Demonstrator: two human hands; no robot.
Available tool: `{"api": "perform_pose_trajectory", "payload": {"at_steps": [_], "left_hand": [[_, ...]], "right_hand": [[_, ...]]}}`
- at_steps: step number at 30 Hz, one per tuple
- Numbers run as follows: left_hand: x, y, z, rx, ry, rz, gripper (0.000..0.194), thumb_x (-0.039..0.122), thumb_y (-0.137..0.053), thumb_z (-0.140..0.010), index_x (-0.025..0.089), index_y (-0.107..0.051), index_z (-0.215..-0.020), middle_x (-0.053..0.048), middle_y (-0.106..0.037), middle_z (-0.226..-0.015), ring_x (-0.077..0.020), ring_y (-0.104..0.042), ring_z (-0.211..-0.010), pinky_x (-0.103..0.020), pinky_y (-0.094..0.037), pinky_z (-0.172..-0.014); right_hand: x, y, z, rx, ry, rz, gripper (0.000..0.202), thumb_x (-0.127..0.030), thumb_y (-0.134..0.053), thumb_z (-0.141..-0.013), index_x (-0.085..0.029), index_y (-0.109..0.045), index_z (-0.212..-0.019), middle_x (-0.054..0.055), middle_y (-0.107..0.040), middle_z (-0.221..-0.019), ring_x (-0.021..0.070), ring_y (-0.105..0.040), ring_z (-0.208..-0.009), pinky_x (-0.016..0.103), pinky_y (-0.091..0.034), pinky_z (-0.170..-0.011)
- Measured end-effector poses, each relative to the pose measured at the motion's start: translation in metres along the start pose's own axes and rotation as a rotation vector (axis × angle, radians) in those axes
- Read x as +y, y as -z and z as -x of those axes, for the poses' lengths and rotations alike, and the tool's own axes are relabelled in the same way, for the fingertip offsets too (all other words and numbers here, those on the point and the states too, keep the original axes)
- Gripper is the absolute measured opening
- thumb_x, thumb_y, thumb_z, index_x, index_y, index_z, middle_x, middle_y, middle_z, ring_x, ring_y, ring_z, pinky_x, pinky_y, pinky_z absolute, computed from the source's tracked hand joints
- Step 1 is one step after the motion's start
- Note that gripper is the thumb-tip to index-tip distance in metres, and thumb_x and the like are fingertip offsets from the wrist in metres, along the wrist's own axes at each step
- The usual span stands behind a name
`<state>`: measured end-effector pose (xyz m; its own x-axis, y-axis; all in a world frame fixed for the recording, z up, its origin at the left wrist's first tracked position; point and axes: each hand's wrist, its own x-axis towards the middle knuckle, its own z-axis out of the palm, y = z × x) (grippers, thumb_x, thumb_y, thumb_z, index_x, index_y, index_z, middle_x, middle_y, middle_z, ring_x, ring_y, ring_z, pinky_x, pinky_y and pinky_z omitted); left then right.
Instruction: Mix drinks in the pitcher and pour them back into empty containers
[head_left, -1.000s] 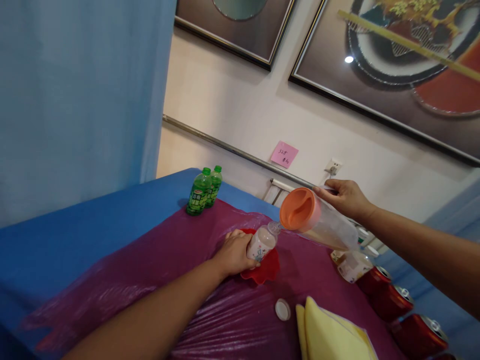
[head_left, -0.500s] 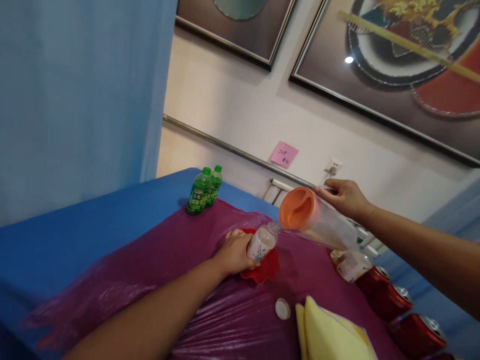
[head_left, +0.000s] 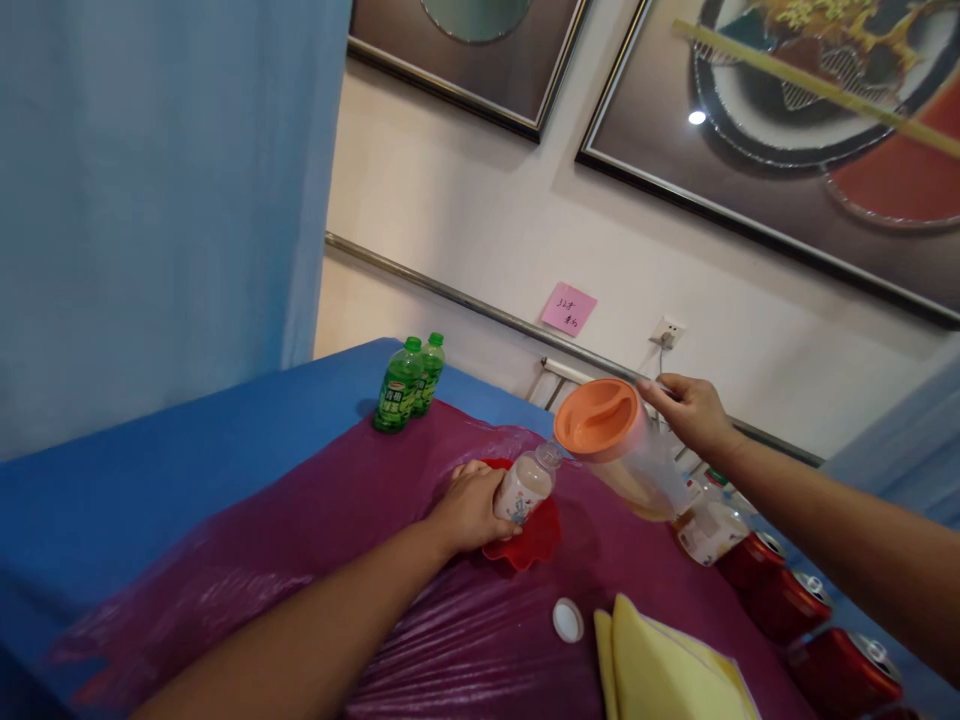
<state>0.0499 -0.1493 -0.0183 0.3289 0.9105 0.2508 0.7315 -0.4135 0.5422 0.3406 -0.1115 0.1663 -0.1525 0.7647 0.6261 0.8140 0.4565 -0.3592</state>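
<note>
My left hand (head_left: pixel 480 510) is closed round a small clear bottle (head_left: pixel 527 483) with a printed label and an uncapped mouth. Under the bottle lies a red dish with a wavy rim (head_left: pixel 536 535). My right hand (head_left: pixel 694 410) grips a translucent pitcher (head_left: pixel 649 475) with an orange lid (head_left: pixel 598 418). The pitcher is tilted, its lid end close to the bottle's mouth, and some pale liquid shows inside it. Whether liquid is flowing between them I cannot tell. A white cap (head_left: pixel 568 620) rests on the purple plastic sheet nearer to me.
Two green bottles (head_left: pixel 399 385) stand at the back left on the blue table cover (head_left: pixel 247 410). A folded yellow cloth (head_left: pixel 675 665) lies at the front right. Several red cans (head_left: pixel 787 605) and a labelled bottle (head_left: pixel 709 530) line the right side. A metal rail (head_left: pixel 450 292) runs along the wall.
The pitcher has turned to a less steep tilt, its base end lower and its lid facing more upward. My right hand has shifted slightly right and down; my left hand and bottle stay nearly in place.
</note>
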Motion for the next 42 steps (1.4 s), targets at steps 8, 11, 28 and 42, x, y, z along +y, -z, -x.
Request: {"api": "perform_pose_trajectory", "payload": {"at_steps": [8,11,28,42], "left_hand": [[0.001,-0.001,-0.004,-0.004,0.029,-0.006,0.057,0.05,-0.082,-0.063,0.028,-0.07,-0.114,-0.006,-0.069,-0.109,-0.0332,-0.058,-0.111,-0.041,-0.042,-0.093],[0.002,-0.001,-0.006,-0.008,0.044,-0.013,0.056,0.049,-0.082,-0.063,0.028,-0.069,-0.113,-0.006,-0.069,-0.11,-0.033,-0.057,-0.112,-0.041,-0.042,-0.095],[0.0,-0.005,-0.018,-0.011,0.114,-0.011,0.06,0.05,-0.082,-0.065,0.023,-0.068,-0.117,-0.008,-0.07,-0.119,-0.0332,-0.059,-0.115,-0.043,-0.041,-0.101],[-0.004,-0.009,-0.02,0.004,0.072,-0.022,0.059,0.05,-0.082,-0.067,0.021,-0.069,-0.117,-0.009,-0.072,-0.116,-0.0332,-0.06,-0.112,-0.042,-0.043,-0.099]], "right_hand": [[0.071,-0.029,0.041,0.205,-0.319,-0.486,0.054,-0.068,-0.066,-0.078,-0.024,-0.042,-0.057,-0.007,-0.038,-0.048,0.0106,-0.036,-0.044,0.026,-0.031,-0.042],[0.099,-0.047,0.059,0.328,-0.459,-0.639,0.054,-0.065,-0.07,-0.075,-0.025,-0.039,-0.057,-0.008,-0.036,-0.048,0.0098,-0.034,-0.042,0.025,-0.031,-0.04],[0.144,-0.07,0.132,0.604,-0.626,-0.542,0.042,-0.06,-0.069,-0.078,-0.023,-0.057,-0.094,0.005,-0.063,-0.093,0.022,-0.059,-0.083,0.032,-0.05,-0.066],[0.0,-0.088,0.214,-0.703,0.107,0.075,0.042,-0.033,-0.066,-0.085,-0.022,-0.066,-0.126,0.011,-0.067,-0.122,0.03,-0.062,-0.105,0.047,-0.048,-0.094]]}}
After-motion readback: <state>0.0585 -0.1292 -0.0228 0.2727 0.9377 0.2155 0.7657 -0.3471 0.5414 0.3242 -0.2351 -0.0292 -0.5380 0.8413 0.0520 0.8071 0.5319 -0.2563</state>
